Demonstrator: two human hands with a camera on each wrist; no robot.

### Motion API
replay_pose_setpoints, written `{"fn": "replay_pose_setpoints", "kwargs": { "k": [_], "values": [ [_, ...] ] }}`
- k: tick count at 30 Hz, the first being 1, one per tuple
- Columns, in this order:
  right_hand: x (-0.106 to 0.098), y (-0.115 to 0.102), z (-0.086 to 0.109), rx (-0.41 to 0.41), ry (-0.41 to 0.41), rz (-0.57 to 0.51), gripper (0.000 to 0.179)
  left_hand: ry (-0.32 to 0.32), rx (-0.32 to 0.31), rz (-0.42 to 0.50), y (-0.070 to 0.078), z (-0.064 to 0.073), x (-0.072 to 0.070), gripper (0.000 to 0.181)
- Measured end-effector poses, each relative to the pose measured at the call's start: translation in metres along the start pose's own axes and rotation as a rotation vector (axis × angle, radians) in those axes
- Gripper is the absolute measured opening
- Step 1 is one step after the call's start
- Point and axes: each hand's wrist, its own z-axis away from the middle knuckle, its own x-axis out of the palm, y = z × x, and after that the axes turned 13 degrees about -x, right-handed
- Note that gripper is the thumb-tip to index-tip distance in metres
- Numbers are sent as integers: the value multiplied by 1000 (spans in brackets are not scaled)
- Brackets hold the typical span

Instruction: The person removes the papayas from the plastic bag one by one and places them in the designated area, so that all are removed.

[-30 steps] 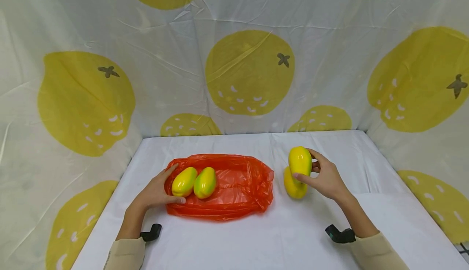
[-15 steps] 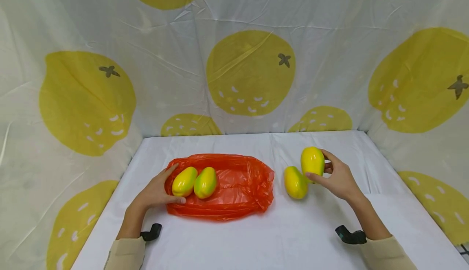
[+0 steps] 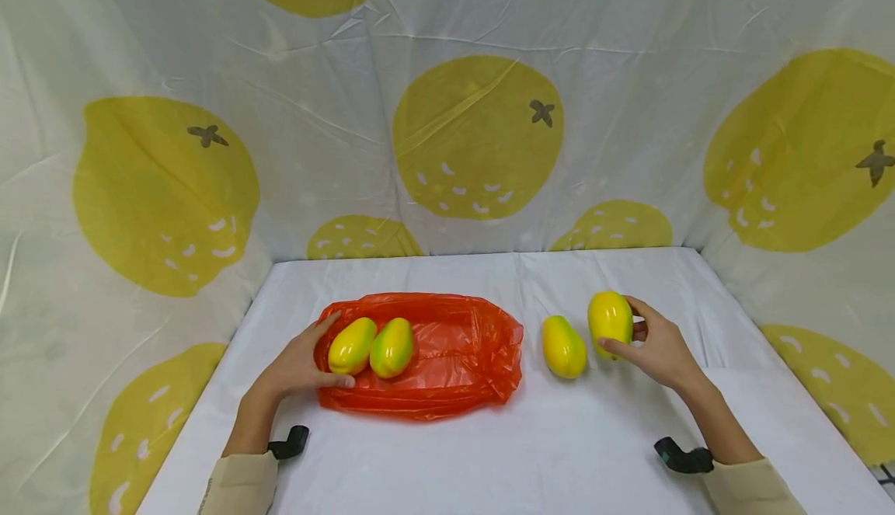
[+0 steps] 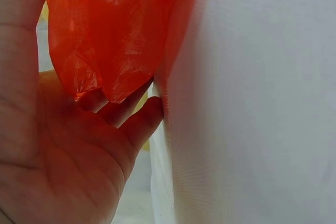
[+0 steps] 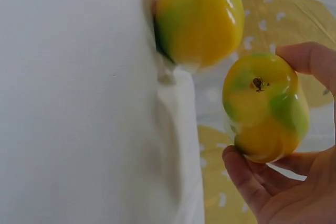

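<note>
My left hand (image 3: 301,360) spreads across the left end of a red plastic bag (image 3: 447,352), thumb along its front edge and fingers at the back. In the left wrist view, its fingers (image 4: 144,121) lie against the bag's outside (image 4: 115,40). Inside lie two mangoes, one on the left (image 3: 352,346) and one beside it (image 3: 391,349). My right hand (image 3: 660,348) holds another yellow-green mango (image 3: 610,322) between thumb and fingers; the right wrist view has a gap between this mango (image 5: 266,108) and the cloth. Left of it a fourth mango (image 3: 563,347) rests on the table.
A white cloth covers the table (image 3: 447,468). Behind and at both sides hang pale sheets with large printed lemons (image 3: 478,138). Each wrist wears a small black camera, the left (image 3: 290,443) and the right (image 3: 681,457).
My right hand has moved to the right and a little lower with its mango, so the mango on the table is fully in sight. The left hand and the bag have stayed put.
</note>
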Motion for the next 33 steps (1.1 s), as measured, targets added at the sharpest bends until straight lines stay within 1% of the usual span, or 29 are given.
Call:
{"fn": "replay_pose_setpoints", "kwargs": {
  "k": [14, 19, 26, 33],
  "values": [
    [14, 19, 0, 38, -36, 0, 95, 1, 1, 5, 1, 1, 0, 130],
    [17, 22, 1, 34, -47, -1, 94, 3, 7, 6, 1, 0, 1, 129],
    [22, 27, -1, 38, -64, -10, 91, -2, -2, 6, 0, 0, 1, 130],
    [21, 23, -2, 29, -89, -30, 90, 3, -7, 1, 1, 1, 1, 130]
  ]
}}
